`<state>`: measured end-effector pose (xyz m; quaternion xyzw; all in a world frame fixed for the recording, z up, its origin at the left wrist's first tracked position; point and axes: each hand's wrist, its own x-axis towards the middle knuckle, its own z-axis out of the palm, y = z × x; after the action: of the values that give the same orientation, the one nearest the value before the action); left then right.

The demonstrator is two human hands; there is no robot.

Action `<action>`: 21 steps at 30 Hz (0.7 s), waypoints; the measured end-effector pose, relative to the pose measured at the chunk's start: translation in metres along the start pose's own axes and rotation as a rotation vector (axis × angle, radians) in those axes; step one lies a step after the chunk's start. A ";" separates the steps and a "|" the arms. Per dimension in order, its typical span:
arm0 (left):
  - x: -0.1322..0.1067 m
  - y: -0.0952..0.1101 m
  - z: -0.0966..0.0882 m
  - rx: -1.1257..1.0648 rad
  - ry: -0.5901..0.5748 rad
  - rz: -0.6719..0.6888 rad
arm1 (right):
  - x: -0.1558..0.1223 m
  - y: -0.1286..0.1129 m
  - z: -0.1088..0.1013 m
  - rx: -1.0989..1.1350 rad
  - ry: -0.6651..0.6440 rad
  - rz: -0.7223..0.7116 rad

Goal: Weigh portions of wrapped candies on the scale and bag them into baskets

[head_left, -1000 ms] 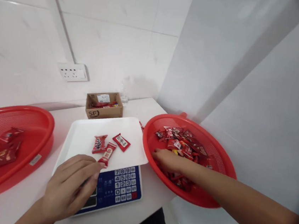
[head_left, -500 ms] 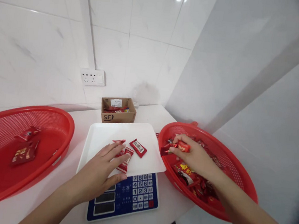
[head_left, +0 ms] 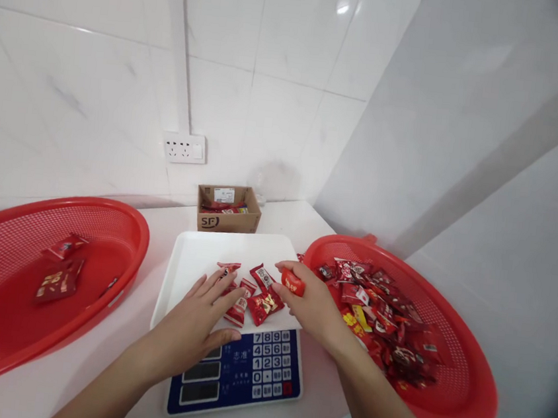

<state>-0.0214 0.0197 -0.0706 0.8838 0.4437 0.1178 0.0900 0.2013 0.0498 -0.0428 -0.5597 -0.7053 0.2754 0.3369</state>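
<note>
A white tray [head_left: 204, 254] sits on a blue electronic scale [head_left: 236, 374] in front of me. Several red candy packets [head_left: 262, 277] lie on the tray's near part. My left hand [head_left: 192, 323] rests flat on the tray's front edge, fingers spread and touching the packets. My right hand [head_left: 312, 302] hovers over the tray's right edge, fingers closed on a small red candy packet [head_left: 292, 282], with another packet [head_left: 261, 307] just beneath it.
A red mesh basket [head_left: 459, 394] heaped with red candy packets stands to the right. Another red basket [head_left: 123, 219] with a few packets stands at the left. A small cardboard box [head_left: 228, 217] sits at the back, below a wall socket [head_left: 184, 148].
My right hand has moved left out of the right basket to the tray with a packet. More packets now lie on the tray. My left hand stays on the tray's front.
</note>
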 end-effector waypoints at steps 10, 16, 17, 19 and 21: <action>-0.002 -0.002 -0.003 -0.097 0.138 0.019 | 0.003 -0.002 0.002 -0.093 -0.116 0.020; 0.001 0.000 -0.003 -0.119 0.146 0.032 | -0.009 0.004 -0.006 -0.149 -0.137 0.023; 0.003 0.001 -0.002 -0.113 0.138 0.030 | -0.011 0.002 -0.005 -0.180 -0.161 0.025; 0.006 0.005 -0.001 -0.098 0.117 0.032 | -0.012 -0.003 -0.001 -0.283 -0.201 0.024; 0.009 0.009 0.000 -0.083 0.101 0.040 | -0.010 -0.010 0.006 -0.417 -0.240 -0.003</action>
<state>-0.0094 0.0218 -0.0668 0.8810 0.4246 0.1822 0.1019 0.1921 0.0374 -0.0409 -0.5795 -0.7826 0.1878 0.1283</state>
